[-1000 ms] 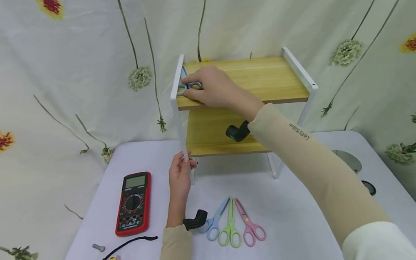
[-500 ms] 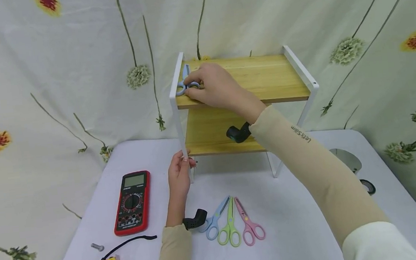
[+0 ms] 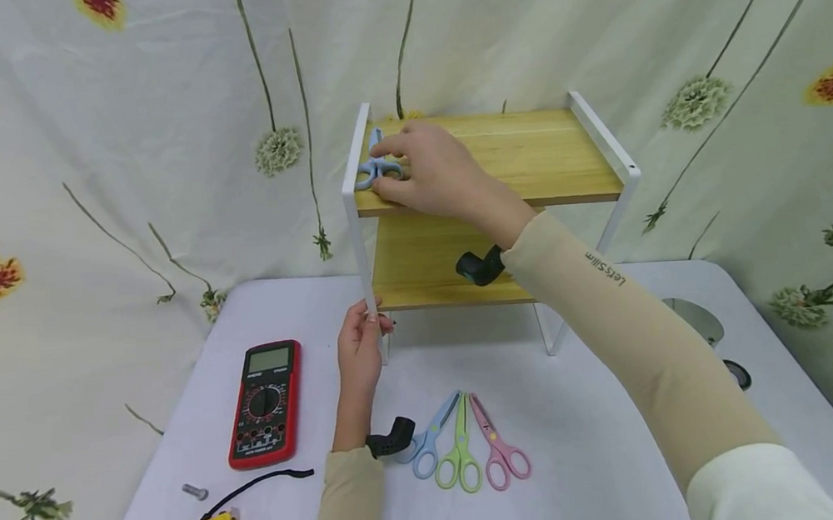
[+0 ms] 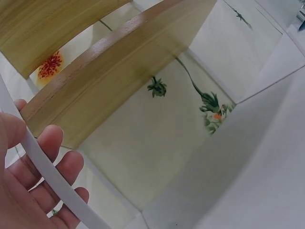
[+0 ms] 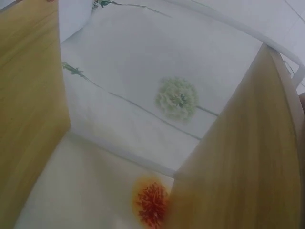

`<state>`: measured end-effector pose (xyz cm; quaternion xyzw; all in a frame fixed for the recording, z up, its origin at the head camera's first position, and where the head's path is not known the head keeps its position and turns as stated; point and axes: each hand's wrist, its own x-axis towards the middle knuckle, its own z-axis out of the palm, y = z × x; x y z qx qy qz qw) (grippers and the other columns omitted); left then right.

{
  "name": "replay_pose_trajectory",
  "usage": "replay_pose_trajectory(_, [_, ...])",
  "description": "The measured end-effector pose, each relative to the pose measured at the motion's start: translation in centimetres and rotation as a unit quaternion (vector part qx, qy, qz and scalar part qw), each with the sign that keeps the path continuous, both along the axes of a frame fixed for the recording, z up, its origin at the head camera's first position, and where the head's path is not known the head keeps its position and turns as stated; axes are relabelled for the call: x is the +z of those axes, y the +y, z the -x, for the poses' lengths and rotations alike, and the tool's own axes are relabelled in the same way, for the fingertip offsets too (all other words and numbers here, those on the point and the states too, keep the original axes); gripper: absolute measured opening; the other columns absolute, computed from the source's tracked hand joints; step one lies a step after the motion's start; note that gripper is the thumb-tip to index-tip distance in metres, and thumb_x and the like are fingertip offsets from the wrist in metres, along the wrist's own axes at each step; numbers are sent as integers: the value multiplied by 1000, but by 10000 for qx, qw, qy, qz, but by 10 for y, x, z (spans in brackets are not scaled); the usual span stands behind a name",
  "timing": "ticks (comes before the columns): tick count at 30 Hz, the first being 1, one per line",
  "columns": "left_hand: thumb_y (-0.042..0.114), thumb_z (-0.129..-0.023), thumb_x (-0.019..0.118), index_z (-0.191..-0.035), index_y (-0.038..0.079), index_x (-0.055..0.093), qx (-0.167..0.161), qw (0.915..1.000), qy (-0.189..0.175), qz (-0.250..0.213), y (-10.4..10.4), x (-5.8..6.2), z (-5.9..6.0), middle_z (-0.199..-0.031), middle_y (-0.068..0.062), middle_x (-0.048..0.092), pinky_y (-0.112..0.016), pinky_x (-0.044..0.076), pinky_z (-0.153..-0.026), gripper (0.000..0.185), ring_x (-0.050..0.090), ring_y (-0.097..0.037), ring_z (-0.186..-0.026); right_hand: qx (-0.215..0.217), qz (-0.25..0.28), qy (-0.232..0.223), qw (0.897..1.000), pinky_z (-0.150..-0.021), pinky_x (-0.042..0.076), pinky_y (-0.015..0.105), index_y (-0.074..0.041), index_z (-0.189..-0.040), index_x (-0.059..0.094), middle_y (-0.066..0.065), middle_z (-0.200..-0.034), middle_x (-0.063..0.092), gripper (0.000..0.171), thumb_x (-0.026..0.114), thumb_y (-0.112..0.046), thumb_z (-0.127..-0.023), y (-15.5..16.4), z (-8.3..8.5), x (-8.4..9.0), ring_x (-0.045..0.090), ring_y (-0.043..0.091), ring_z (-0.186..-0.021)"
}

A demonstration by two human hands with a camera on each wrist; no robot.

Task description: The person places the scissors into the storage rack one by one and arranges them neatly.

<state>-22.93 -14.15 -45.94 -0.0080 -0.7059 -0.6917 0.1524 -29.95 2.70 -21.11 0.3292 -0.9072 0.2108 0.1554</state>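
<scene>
The right hand [image 3: 432, 170] reaches forward, arm stretched over the rack [image 3: 604, 141], its fingers curled on the blue scissors [image 3: 374, 166], which lie at the left end of the top shelf [image 3: 527, 153]. The left hand [image 3: 360, 353] stands upright from the surface [image 3: 592, 444], fingers [image 4: 57, 167] wrapped around the rack's white front leg [image 3: 358, 249], thumb on the near side.
</scene>
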Motion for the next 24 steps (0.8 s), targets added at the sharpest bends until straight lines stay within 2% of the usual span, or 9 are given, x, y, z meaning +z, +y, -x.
replay_pose_trajectory(4, [11, -108, 43, -132, 0, 58, -16, 10000, 20, 12, 0, 0, 0, -87, -1, 64, -21, 50, -89, 29, 63, -10, -89, 386, 628, 1138, 9908, -85, 48, 40, -6, -123, 72, 16, -109, 65, 37, 70, -26, -92, 5, -12, -10, 56, 30, -96])
replay_pose_trajectory(6, [9, -108, 43, -131, -1, 59, -10, 10000, 47, -13, 0, 1, -1, -86, -1, 64, -20, 51, -88, 29, 63, -10, -88, 801, 1123, 1747, 9749, -85, 48, 40, -2, -113, 75, 18, -104, 65, 29, 73, -19, -90, 11, -22, -22, 56, 31, -94])
replay_pose_trajectory(9, [8, -108, 43, -131, -1, 59, 0, 10000, 97, 6, 0, 2, -1, -86, -3, 64, -19, 52, -87, 29, 63, -9, -87, 1337, 1775, 2469, 9432, -85, 49, 40, 1, -102, 76, 17, -98, 67, 19, 75, -9, -86, 23, -39, -44, 58, 32, -92])
replay_pose_trajectory(11, [8, -108, 43, -131, -1, 59, 2, 9999, 121, 38, 1, 2, 0, -87, -5, 65, -19, 52, -86, 29, 63, -8, -86, 1508, 2086, 2836, 9237, -83, 50, 41, 1, -96, 77, 16, -95, 68, 14, 74, -6, -84, 34, -50, -61, 60, 31, -90])
replay_pose_trajectory(13, [8, -108, 43, -130, 0, 59, -2, 9999, 145, 72, 1, 2, 1, -87, -5, 65, -19, 52, -85, 29, 63, -9, -86, 1563, 2279, 2992, 9133, -80, 50, 41, 0, -91, 77, 15, -89, 69, 11, 72, -6, -84, 47, -60, -80, 62, 30, -87])
replay_pose_trajectory(15, [7, -107, 43, -130, 0, 60, 3, 9998, 166, 70, 1, 2, 2, -85, -5, 65, -20, 52, -84, 29, 63, -10, -85, 1565, 2420, 2959, 9107, -76, 51, 41, 0, -88, 76, 14, -86, 70, 11, 69, -9, -86, 59, -70, -100, 64, 29, -83])
replay_pose_trajectory(18, [6, -107, 44, -130, 0, 60, 53, 9998, 158, 85, 2, 3, 2, -84, -2, 65, -20, 52, -84, 29, 64, -12, -86, 1485, 2609, 2530, 9197, -72, 51, 38, -2, -87, 76, 13, -84, 71, 14, 68, -12, -89, 75, -83, -135, 66, 28, -79])
replay_pose_trajectory(21, [6, -107, 44, -129, 0, 60, 109, 9998, 136, 87, 2, 1, 1, -84, -4, 65, -19, 52, -84, 28, 64, -10, -85, 1250, 2818, 1827, 9336, -75, 54, 31, -3, -88, 76, 11, -85, 72, 7, 70, -6, -86, 87, -98, -172, 67, 26, -80])
replay_pose_trajectory(24, [6, -107, 44, -130, 0, 59, 79, 9999, 90, 48, 2, -1, -1, -85, -5, 65, -19, 50, -84, 28, 62, -8, -84, 976, 2904, 984, 9468, -76, 56, 24, -5, -91, 76, 10, -86, 73, 17, 72, 5, -78, 98, -119, -209, 68, 20, -79])
